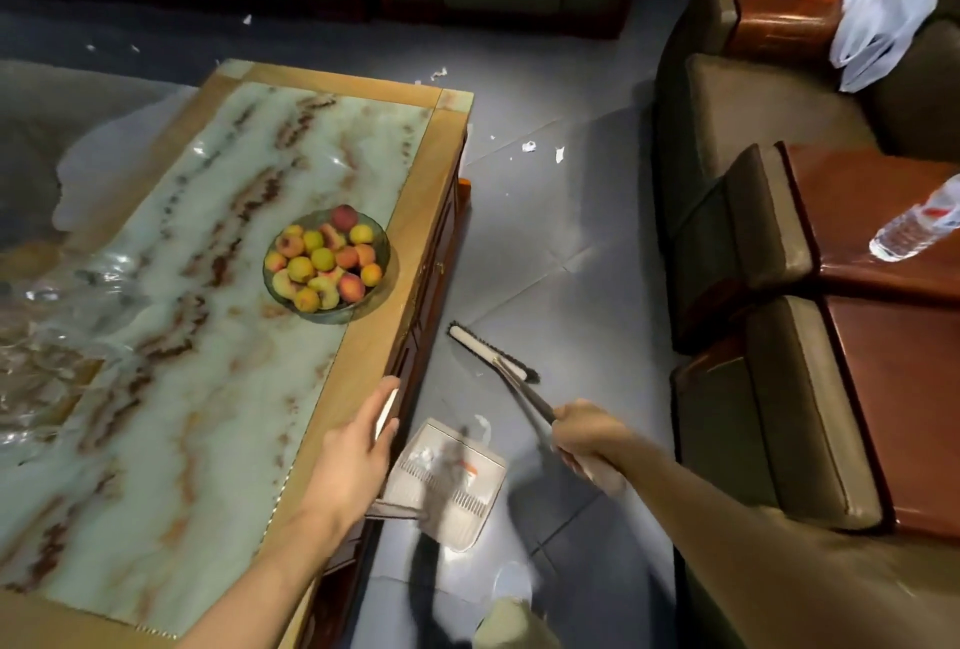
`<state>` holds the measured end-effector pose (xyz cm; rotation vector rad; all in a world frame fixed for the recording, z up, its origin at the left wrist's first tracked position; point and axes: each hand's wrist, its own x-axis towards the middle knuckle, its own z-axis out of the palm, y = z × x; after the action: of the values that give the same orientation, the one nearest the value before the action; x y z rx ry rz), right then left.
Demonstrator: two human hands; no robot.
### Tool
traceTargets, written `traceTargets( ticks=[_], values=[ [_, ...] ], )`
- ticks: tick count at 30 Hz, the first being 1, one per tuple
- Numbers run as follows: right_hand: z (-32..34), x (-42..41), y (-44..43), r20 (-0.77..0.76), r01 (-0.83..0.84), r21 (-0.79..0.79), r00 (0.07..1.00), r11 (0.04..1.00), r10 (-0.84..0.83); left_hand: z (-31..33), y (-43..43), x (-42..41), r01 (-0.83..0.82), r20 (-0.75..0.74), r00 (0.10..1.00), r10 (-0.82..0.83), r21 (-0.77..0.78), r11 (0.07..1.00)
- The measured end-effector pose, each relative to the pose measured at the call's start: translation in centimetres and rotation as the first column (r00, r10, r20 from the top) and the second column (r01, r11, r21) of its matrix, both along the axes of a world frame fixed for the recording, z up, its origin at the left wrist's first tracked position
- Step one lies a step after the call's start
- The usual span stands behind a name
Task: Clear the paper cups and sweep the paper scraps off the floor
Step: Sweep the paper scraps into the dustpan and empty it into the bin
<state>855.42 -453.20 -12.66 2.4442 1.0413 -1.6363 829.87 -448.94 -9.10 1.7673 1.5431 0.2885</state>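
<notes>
My right hand (587,440) is curled tight round the handle of the broom (493,352). My left hand (358,446) grips the white upright handle of the dustpan (447,482), which sits on the floor (561,253) between my hands, beside the tabletop (218,388). The broom head lies just ahead, its long axis slanting far-left to near-right. The paper scraps (530,146) lie well beyond it, slightly right, so I judge my right hand must reach forward.

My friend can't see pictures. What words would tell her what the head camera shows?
A person's right hand grips a broom with its head on the floor, while the left hand holds a dustpan with paper bits inside. More paper scraps lie farther along the floor, beside a table with a bowl of fruit.
</notes>
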Motion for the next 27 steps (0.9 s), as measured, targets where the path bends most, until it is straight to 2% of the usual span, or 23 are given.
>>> traceTargets(
  ticks=[5,9,14,17,19,21,24,27],
  values=[
    [-0.4,0.2,1.1,-0.062,-0.023,0.009,0.998,1.000,0.023,1.1,-1.6,-1.6,-0.031,-0.004,1.000,0.031,-0.001,1.000],
    [0.4,0.0,-0.4,-0.042,-0.022,0.022,0.999,1.000,0.023,0.4,-2.3,-2.0,0.012,0.021,1.000,-0.011,-0.049,0.999],
    [2.4,-2.4,-4.6,-0.044,-0.128,-0.108,0.991,0.986,0.124,0.0,-3.7,-2.5,0.082,0.018,0.997,-0.082,-0.011,0.997],
    [3.2,-5.8,-7.3,-0.044,-0.249,-0.189,0.968,0.950,0.246,-0.4,-4.5,-3.5,0.101,0.012,0.995,-0.101,0.017,0.995],
    [3.9,-7.6,-8.6,-0.086,-0.281,-0.245,0.960,0.928,0.267,-0.9,-4.7,-3.9,0.095,0.030,0.995,-0.096,0.030,0.995],
    [5.4,-7.8,-9.8,-0.134,-0.210,-0.251,0.974,0.945,0.181,-1.4,-4.6,-3.7,0.090,0.061,0.994,-0.091,0.023,0.996],
    [8.4,-6.8,-10.7,-0.136,-0.099,-0.174,0.988,0.980,0.076,-1.5,-4.5,-3.7,0.094,0.091,0.991,-0.094,0.006,0.996],
    [9.6,-6.3,-11.3,-0.173,0.143,-0.216,0.968,0.966,-0.182,-1.3,-4.4,-4.0,0.100,0.107,0.989,-0.102,0.025,0.995]
  ],
)
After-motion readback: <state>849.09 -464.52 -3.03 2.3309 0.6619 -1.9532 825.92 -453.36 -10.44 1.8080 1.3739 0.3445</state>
